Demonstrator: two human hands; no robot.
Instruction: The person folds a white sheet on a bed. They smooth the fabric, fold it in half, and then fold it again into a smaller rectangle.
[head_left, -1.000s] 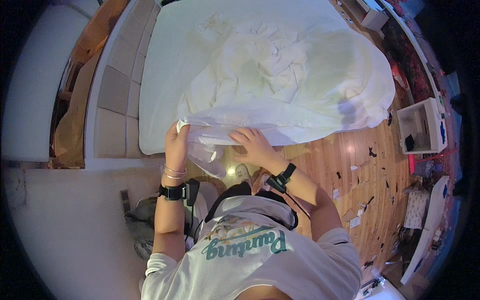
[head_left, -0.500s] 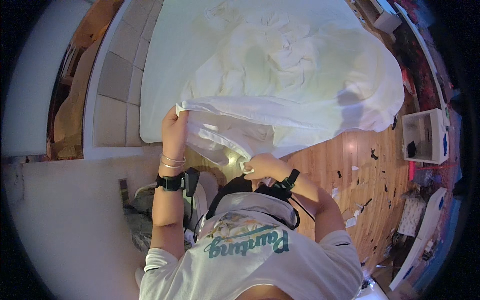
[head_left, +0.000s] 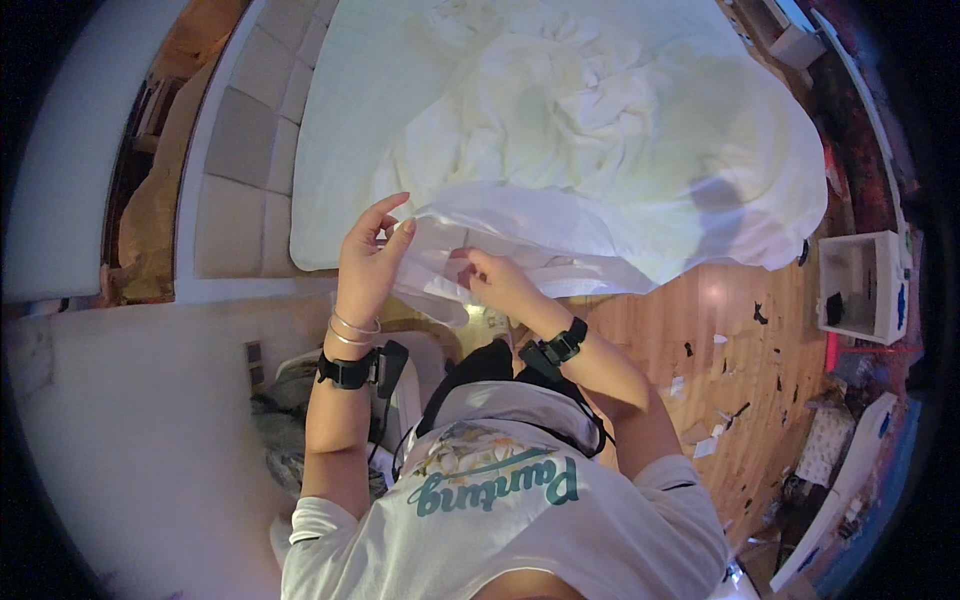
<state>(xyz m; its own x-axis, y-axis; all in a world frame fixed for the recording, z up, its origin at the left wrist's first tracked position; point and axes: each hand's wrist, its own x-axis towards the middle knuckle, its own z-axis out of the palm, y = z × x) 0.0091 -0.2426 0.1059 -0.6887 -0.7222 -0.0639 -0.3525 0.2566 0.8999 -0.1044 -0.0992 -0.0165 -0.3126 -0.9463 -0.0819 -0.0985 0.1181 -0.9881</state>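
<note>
A large white duvet cover [head_left: 740,200] lies rumpled on the bed, its near edge hanging toward me with an open fold. Beside the left end of that edge, my left hand [head_left: 370,258] is raised with thumb and fingers apart, holding nothing. The thumb tip is close to the cloth. My right hand [head_left: 497,282] is at the open fold, its fingers bent and closed on the cloth's edge. Part of those fingertips is hidden by the fabric.
A padded grey headboard [head_left: 240,140] borders the bed [head_left: 335,170] on the left. On the right, small dark and white scraps are scattered over the wooden floor [head_left: 650,340]. A white open cabinet [head_left: 885,285] stands farther right. Dark cloth [head_left: 285,425] lies by the wall at lower left.
My left hand has let go of the cover's corner and opened. My right hand has moved up and slightly left to the fold. The near edge has sunk lower.
</note>
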